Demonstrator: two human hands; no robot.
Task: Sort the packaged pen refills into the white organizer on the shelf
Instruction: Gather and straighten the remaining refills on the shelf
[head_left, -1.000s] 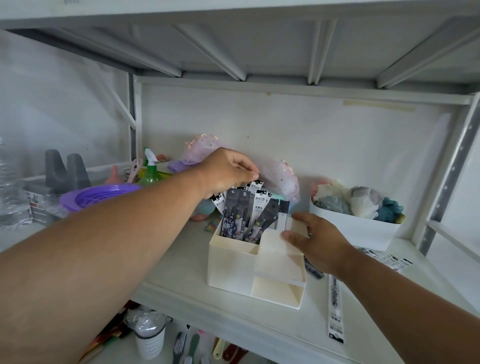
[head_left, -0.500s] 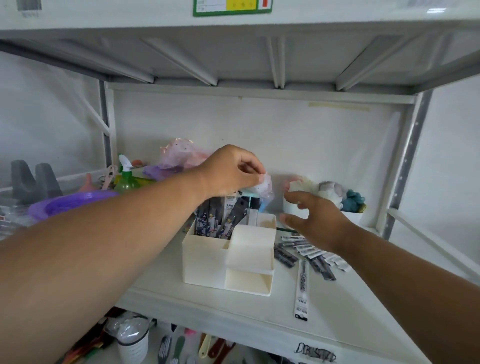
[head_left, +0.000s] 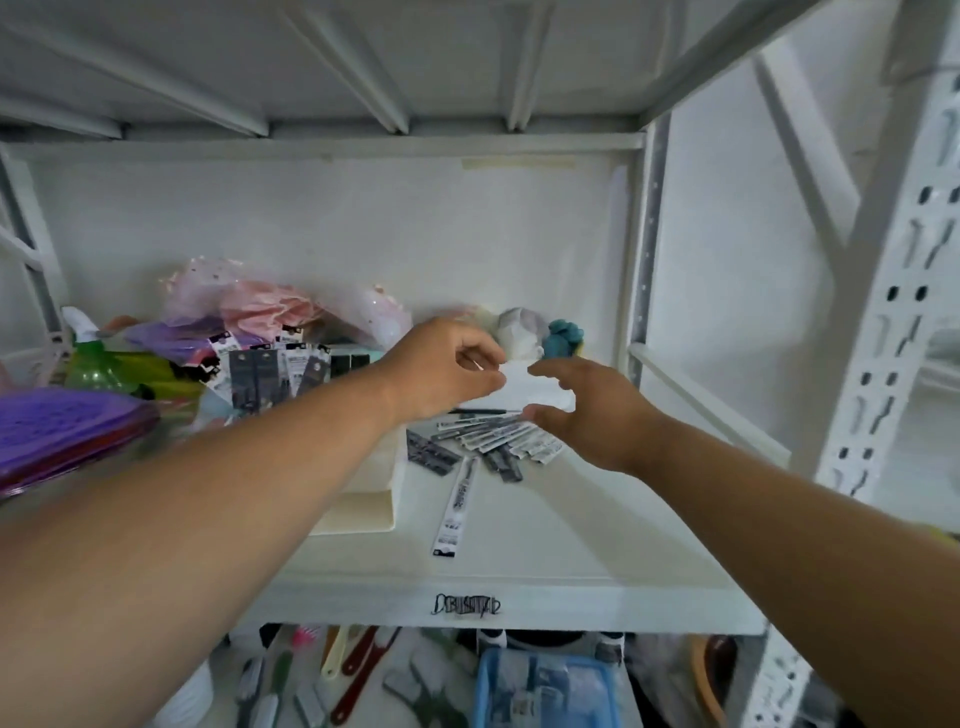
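Observation:
The white organizer (head_left: 374, 499) stands on the shelf, mostly hidden behind my left forearm. Several dark and white packaged refills (head_left: 275, 374) stand upright in its back compartment. A fanned pile of refill packs (head_left: 493, 441) lies flat on the shelf to the right of it. One long pack (head_left: 457, 509) lies alone nearer the front edge. My left hand (head_left: 447, 369) hovers above the pile's left end, its fingers curled in and holding nothing I can see. My right hand (head_left: 587, 410) is just above the pile's right end, fingers spread and empty.
A white bin of soft toys (head_left: 524, 332) sits behind the hands by the back wall. Pink and purple bags (head_left: 249, 306), a green spray bottle (head_left: 93, 364) and a purple basket (head_left: 57, 431) crowd the left. A shelf upright (head_left: 644, 260) stands at the right. Tools lie on the lower shelf.
My left hand left the refills in the organizer and moved right toward the loose pile. My right hand came off the organizer to hover over the pile. The view swung right.

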